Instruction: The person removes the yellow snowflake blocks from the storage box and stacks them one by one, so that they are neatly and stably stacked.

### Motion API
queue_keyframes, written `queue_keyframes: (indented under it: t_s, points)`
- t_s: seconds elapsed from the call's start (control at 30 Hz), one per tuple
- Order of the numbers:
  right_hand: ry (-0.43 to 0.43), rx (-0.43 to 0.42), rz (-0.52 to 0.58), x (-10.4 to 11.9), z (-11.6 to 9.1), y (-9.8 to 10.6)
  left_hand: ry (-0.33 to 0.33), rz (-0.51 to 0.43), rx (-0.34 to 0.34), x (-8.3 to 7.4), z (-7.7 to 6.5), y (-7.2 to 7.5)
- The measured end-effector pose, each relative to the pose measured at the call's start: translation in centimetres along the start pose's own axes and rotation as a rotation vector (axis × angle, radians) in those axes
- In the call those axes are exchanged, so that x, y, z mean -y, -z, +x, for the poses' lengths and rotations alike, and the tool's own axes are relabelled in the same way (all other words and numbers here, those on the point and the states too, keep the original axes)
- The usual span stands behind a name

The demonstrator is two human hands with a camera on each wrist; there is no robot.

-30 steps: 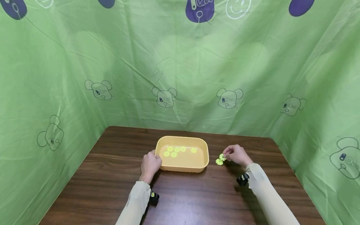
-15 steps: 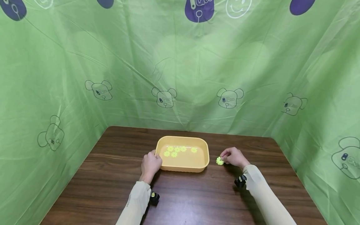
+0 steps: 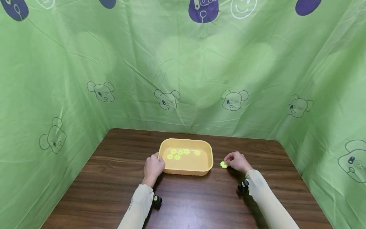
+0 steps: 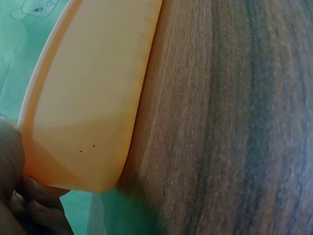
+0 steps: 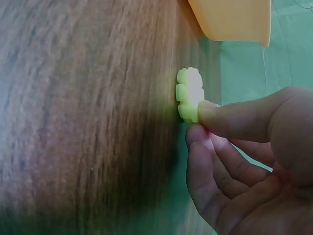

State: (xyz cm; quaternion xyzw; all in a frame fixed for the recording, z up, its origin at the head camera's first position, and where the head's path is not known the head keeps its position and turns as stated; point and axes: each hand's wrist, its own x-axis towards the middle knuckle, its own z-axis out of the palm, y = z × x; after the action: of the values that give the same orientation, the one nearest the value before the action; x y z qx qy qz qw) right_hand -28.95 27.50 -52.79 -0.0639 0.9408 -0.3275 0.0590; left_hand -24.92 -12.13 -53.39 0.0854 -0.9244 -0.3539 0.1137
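Note:
My left hand (image 3: 153,167) grips the left end of a pale orange plastic basin (image 3: 186,172), its thumb and fingers at the rim. In the left wrist view the basin's side wall (image 4: 93,98) runs up from those fingers (image 4: 44,210). Several yellow flower-shaped pieces (image 3: 177,157) lie inside, mostly toward the left. On the table right of the basin, my right hand (image 3: 239,161) holds yellow flower-shaped pieces (image 3: 223,164) between thumb and fingertips. Seen edge-on in the right wrist view, this thick scalloped flower (image 5: 190,94) stays close over the wood, with the thumb (image 5: 239,117) on its edge.
The dark wood table (image 3: 194,203) has green cloth (image 3: 197,63) hung round its back and sides, printed with mouse-like faces. Black wrist cameras (image 3: 243,187) sit at both cuffs. The basin's near corner (image 5: 234,22) shows above the right hand's work.
My right hand has moved slightly left and down, bringing the flower it held onto the one beside it; the two now overlap as one. My left hand and the basin stay put.

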Motion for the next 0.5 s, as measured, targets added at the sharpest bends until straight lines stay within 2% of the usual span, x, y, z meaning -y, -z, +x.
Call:
queue_keyframes:
  t_s: [0.33,0.5]
  points:
    - [-0.019,0.01,-0.009,0.13,-0.14,-0.16,0.005,0.003,0.008,-0.09,0.03,0.04]
    - [-0.001,0.004,-0.021,0.11,-0.07,-0.36,0.005,0.003,0.009,-0.08,0.1,0.06]
